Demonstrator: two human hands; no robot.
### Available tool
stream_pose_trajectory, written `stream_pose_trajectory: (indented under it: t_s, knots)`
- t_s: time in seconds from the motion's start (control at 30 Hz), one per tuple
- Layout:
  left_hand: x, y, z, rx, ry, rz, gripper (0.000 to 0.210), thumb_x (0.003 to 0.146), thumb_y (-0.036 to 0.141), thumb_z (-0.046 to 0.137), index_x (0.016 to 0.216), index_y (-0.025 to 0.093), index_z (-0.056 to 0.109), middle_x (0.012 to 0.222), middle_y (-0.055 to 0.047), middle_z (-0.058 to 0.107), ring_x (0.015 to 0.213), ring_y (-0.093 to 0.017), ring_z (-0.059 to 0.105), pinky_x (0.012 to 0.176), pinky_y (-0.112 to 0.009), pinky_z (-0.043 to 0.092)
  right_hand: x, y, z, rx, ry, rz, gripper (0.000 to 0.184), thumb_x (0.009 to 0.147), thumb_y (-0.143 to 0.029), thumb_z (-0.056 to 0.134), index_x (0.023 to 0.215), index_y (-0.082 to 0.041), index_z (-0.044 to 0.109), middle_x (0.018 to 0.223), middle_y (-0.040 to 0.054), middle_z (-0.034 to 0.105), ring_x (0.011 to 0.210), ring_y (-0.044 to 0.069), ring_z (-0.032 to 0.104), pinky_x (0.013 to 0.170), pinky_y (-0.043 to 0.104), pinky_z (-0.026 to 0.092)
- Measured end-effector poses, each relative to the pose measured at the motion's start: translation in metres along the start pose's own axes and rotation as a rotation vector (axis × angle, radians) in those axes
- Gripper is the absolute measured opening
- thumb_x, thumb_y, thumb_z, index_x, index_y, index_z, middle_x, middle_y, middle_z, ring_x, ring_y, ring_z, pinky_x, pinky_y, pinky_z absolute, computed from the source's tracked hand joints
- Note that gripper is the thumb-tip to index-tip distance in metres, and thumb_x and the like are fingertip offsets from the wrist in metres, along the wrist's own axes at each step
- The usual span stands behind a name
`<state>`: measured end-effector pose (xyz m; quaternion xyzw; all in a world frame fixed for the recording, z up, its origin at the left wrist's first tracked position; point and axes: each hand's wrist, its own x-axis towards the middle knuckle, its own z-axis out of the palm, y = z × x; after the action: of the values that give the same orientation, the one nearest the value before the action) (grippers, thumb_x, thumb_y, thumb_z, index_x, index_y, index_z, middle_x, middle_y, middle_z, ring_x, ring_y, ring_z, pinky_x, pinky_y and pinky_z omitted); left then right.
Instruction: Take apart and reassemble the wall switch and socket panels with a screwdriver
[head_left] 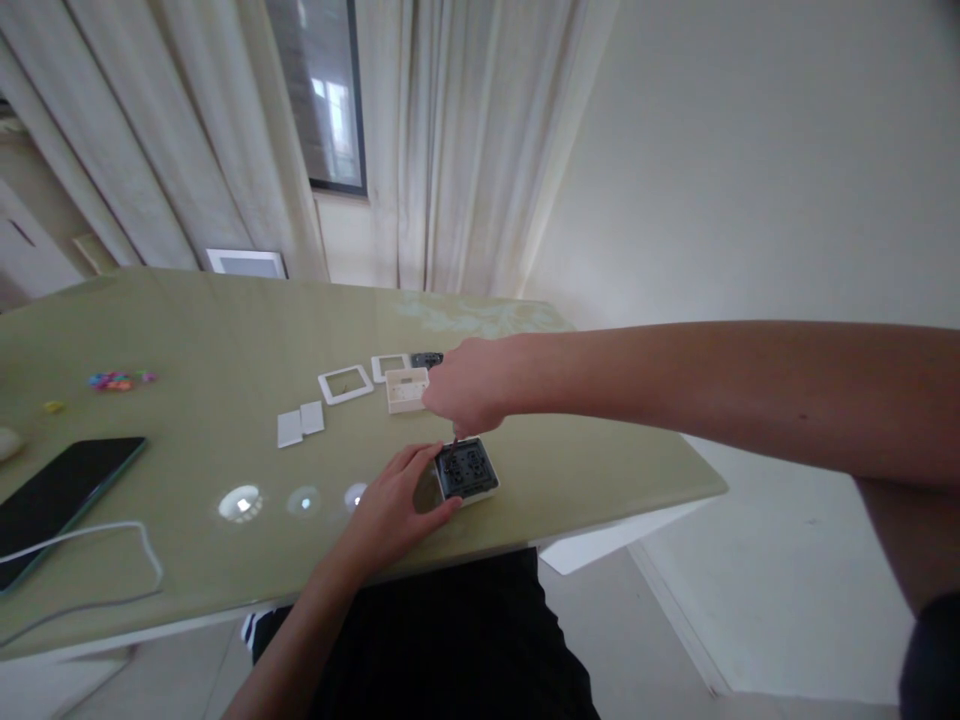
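Observation:
A wall socket module (468,470) with a black, screw-studded face sits in a white box near the table's front edge. My left hand (397,505) grips its left side, fingers at the far corner and thumb at the near one. Above the far left corner of the module, my right hand (469,385) is closed round a screwdriver (455,436). Only its thin shaft shows, pointing down at the module; the handle is hidden in the fist. Just beyond are an open white back box (406,392) and a second black module (426,359), partly covered by my right hand.
Two white frames, one nearer (346,384) and one farther (381,367), lie beyond my left hand. Small white plates (289,429) lie left of them. A black tablet (60,495) with a white cable (142,527) is at the left, colourful small pieces (112,381) behind it.

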<state>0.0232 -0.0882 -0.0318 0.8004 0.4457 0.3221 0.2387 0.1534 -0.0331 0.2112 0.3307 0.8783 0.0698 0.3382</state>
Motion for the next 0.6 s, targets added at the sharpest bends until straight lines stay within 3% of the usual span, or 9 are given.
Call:
stream_pose_trajectory:
  t_s: [0.07,0.2,0.37,0.5,0.6]
  knots:
    - [0.0001,0.0004,-0.0001,-0.005,0.006,0.004,0.064,0.094,0.046,0.076,0.151,0.025,0.056,0.150,-0.012,0.063,0.136,-0.034,0.063,0.118,-0.052,0.051,-0.0008,-0.0002,0.0004,0.021,0.025,0.014,0.028,0.089,-0.029,0.082,0.115,-0.018,0.081,0.107,0.0140,0.080,0.108,0.035,0.074,0.087,0.042,0.055]
    - [0.0001,0.0002,0.0004,-0.014,0.013,0.010,0.061,0.094,0.045,0.076,0.149,0.026,0.058,0.148,-0.011,0.065,0.134,-0.034,0.064,0.116,-0.052,0.052,-0.0008,0.0000,0.0010,-0.001,-0.034,-0.027,0.038,0.081,-0.030,0.090,0.115,-0.018,0.081,0.108,0.0132,0.080,0.111,0.035,0.073,0.089,0.041,0.055]
    - [-0.0002,-0.0008,0.0009,0.001,0.008,0.003,0.062,0.095,0.046,0.074,0.151,0.026,0.056,0.150,-0.011,0.064,0.137,-0.034,0.063,0.117,-0.051,0.052,0.0003,-0.0004,0.0005,0.016,0.000,0.000,0.028,0.089,-0.029,0.082,0.115,-0.018,0.081,0.110,0.0139,0.080,0.111,0.033,0.073,0.089,0.040,0.055]
    - [-0.0002,0.0000,0.0002,-0.003,0.004,-0.002,0.061,0.095,0.046,0.074,0.150,0.026,0.056,0.150,-0.011,0.064,0.137,-0.034,0.063,0.117,-0.050,0.052,0.0007,0.0000,0.0001,-0.014,-0.054,-0.052,0.039,0.080,-0.028,0.091,0.115,-0.017,0.080,0.105,0.0119,0.080,0.110,0.033,0.073,0.088,0.039,0.055]
    - [0.0003,0.0002,0.0000,0.001,0.002,-0.002,0.063,0.095,0.046,0.074,0.151,0.024,0.055,0.150,-0.012,0.063,0.137,-0.033,0.063,0.118,-0.050,0.051,0.0020,0.0010,0.0020,0.010,-0.006,-0.015,0.029,0.087,-0.027,0.084,0.114,-0.017,0.081,0.105,0.0122,0.081,0.108,0.031,0.074,0.086,0.038,0.055]
